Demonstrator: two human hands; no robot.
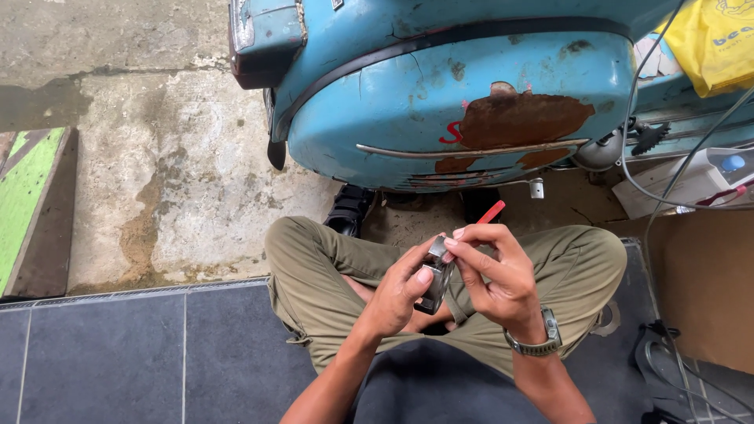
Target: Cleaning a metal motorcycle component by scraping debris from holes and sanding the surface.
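Posture: seated cross-legged on dark floor tiles (118,353) in the lower part of the frame, knees in olive trousers (314,283) spread left and right of centre.
Left hand (397,294): just below the frame's centre, fingers curled round the lower part of a small metal part (436,275), thumb pressed on its face.
Right hand (495,271): right of centre, fingers closed; fingertips pinch the top of the same metal part, and a thin red tool (492,212) sticks up and to the right from this grip.
Metal part: small, grey and dark, boxy, held between both hands above the lap, in the middle of the frame; finer detail cannot be told.
Wristwatch (538,341): grey, on the right wrist, lower right of centre.
Scooter (463,94): light blue, worn, with a large rust patch (518,122) on its side panel; fills the upper middle and upper right.
Concrete floor (173,157): stained, upper left, beyond the tiles.
Green board (27,196): at the left edge.
Yellow bag (719,39): top right corner.
Cables (660,157): grey, hanging down the right side past the scooter.
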